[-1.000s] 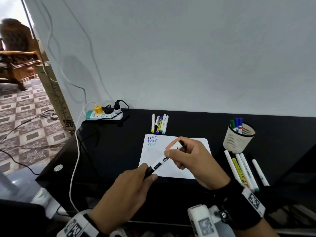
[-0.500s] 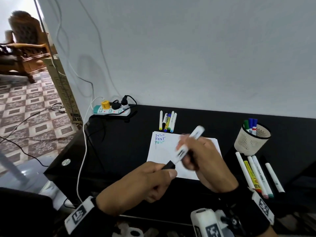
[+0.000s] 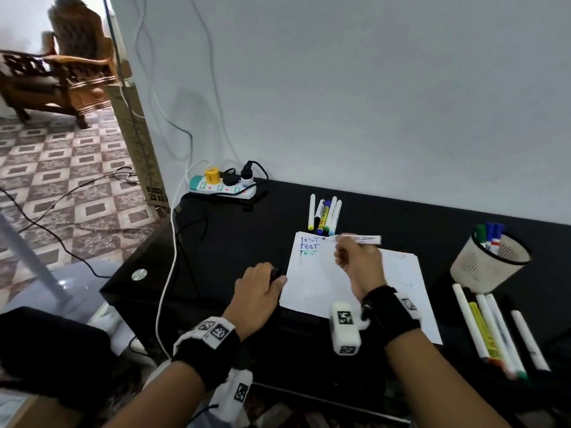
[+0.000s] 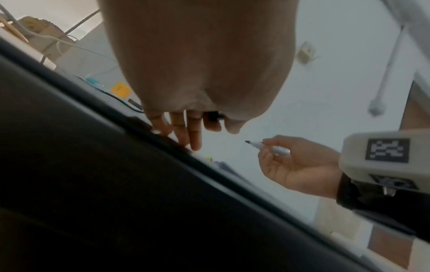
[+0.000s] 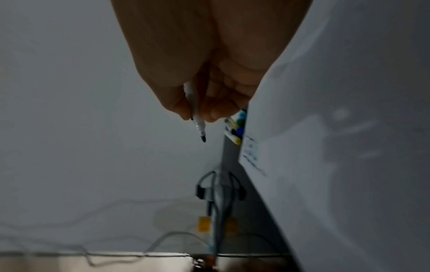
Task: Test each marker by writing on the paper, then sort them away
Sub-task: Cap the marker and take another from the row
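— Holding what, exactly, was the right hand (image 3: 358, 261)?

— An uncapped marker (image 3: 360, 239), white barrel, dark tip. The fingers (image 4: 267, 156) were curled round the barrel, and the tip pointed left, raised off the paper (image 3: 398, 282) near its far edge. From the right wrist view the tip hung clear of the sheet.

— And the left hand (image 3: 259, 288)?

— It rested on the dark surface (image 3: 222, 242) just beside the paper's left edge. A small black cap (image 3: 275, 273) sat between the thumb and forefinger; the other fingers (image 4: 194, 132) reached down straight toward the surface.

— What was on the paper?

— Three short lines reading "TEST" in its far left corner, the top ones bluish, the lowest green.

— Where were the other markers?

— A row of five (image 3: 324, 214) lay side by side just beyond the paper's far edge, caps toward the paper. A mesh cup (image 3: 488, 264) stood to the right, well apart from the sheet, with a few markers (image 3: 489, 234) upright in it: green and blue caps showed. Another group of markers (image 3: 494, 332) lay flat on the surface in front of the cup.

— Anything else there?

— A power strip (image 3: 222, 186) with plugs in it, at the far left corner against the wall.
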